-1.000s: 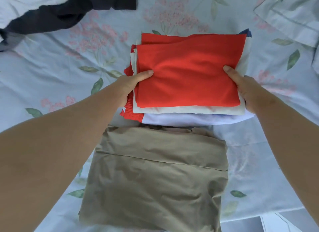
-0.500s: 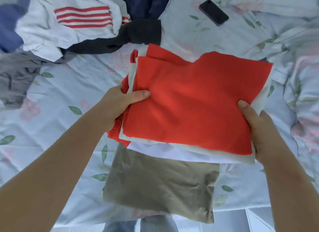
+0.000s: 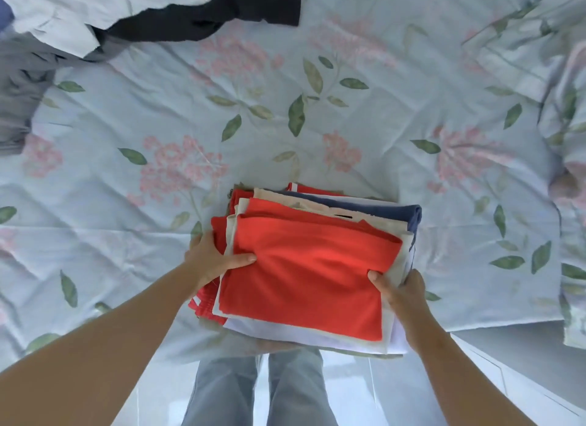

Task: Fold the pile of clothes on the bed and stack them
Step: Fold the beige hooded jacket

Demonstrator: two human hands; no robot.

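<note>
Head view: left hand and right hand, fingers grasping its sides, hold the red-topped stack of folded clothes at the near edge of the floral bed. Stacking step, likely; next needs a square set-down.

Folded stack brought nearer, lowered onto khaki garment, khaki now almost hidden
</note>
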